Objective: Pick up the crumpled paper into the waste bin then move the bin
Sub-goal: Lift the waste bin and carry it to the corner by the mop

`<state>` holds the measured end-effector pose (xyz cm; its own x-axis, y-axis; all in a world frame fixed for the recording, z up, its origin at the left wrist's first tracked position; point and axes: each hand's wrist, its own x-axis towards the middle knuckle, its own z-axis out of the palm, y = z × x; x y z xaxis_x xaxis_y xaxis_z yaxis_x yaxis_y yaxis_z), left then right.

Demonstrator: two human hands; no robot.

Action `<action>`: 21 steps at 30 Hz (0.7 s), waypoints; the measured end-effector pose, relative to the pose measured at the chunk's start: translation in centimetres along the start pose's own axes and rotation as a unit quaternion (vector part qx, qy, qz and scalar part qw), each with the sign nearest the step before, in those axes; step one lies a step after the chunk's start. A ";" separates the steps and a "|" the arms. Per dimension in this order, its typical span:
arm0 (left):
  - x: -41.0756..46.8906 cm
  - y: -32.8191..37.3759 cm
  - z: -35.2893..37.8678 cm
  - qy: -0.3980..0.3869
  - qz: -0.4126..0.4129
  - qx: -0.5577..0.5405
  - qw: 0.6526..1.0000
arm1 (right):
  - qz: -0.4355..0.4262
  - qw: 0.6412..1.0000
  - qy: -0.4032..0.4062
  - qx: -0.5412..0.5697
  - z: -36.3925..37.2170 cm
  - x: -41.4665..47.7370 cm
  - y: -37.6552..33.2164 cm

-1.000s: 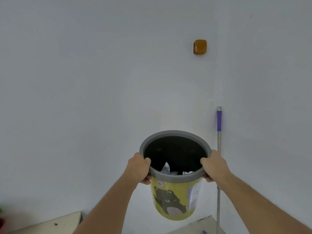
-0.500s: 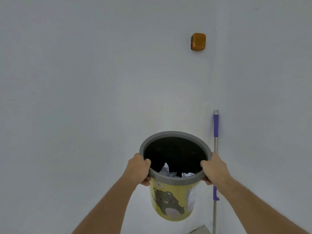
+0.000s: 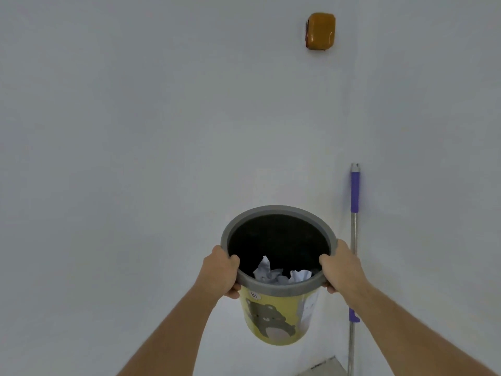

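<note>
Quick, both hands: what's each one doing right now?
Left hand: closed on the grey rim of the waste bin.
Right hand: closed on the opposite side of the same rim. Crumpled paper lies inside.

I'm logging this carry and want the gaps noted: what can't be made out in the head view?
- How much crumpled paper is in the bin: the near rim and dark interior hide most.
- Fingertips of left hand and right hand: curled under the rim.
- Lower end of the mop handle: cut off by the bottom edge.
- Where the bin will go: no floor visible.
</note>
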<state>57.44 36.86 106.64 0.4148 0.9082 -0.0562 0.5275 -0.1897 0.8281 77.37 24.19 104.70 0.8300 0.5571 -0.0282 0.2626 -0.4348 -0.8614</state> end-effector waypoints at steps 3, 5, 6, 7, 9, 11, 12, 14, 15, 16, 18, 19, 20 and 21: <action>1.6 -0.1 1.0 -0.015 0.003 0.002 1.000 | 0.010 1.000 0.007 0.004 0.5 1.2 1.0; 2.6 -0.4 1.6 -0.022 0.004 0.003 1.000 | 0.015 1.000 0.015 0.003 1.0 2.0 1.5; 3.0 -0.7 2.0 -0.025 0.005 0.003 1.000 | 0.017 1.000 0.018 0.002 1.3 2.3 1.8; 3.4 -1.1 2.3 -0.028 0.005 0.003 1.000 | 0.018 1.000 0.021 0.000 1.6 2.6 2.2; 4.0 -2.3 3.2 -0.034 0.005 0.002 0.999 | 0.018 1.000 0.021 -0.007 2.4 3.1 3.1; 4.6 -3.8 4.3 -0.037 0.003 0.000 0.999 | 0.025 0.999 0.018 -0.008 3.4 3.4 4.5; 4.8 -4.7 4.9 -0.038 0.002 -0.001 0.999 | 0.030 0.999 0.016 -0.011 4.0 3.5 5.4; 5.3 -6.9 6.5 -0.044 -0.008 0.001 0.999 | 0.042 0.999 0.012 -0.016 5.3 3.5 7.5; 5.4 -8.2 7.4 -0.049 -0.017 0.004 0.999 | 0.047 0.999 0.010 -0.017 6.0 3.4 8.8; 5.5 -9.5 8.4 -0.052 -0.027 0.006 0.998 | 0.050 0.999 0.005 -0.018 6.9 3.4 10.3; 5.7 -12.7 10.6 -0.059 -0.045 0.016 0.997 | 0.058 0.998 -0.005 -0.022 8.8 3.2 13.6; 5.9 -14.4 11.7 -0.061 -0.052 0.021 0.997 | 0.064 0.998 -0.007 -0.022 9.8 3.1 15.4; 5.9 -16.2 12.9 -0.063 -0.059 0.023 0.996 | 0.072 0.997 -0.011 -0.021 10.9 3.1 17.2; 5.9 -18.2 14.2 -0.067 -0.065 0.027 0.995 | 0.080 0.996 -0.015 -0.021 12.1 3.0 19.2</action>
<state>60.84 40.39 83.35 0.4330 0.8695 -0.2376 0.6202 -0.0961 0.7785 78.99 26.05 81.92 0.8482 0.4986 -0.1790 0.1484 -0.5480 -0.8232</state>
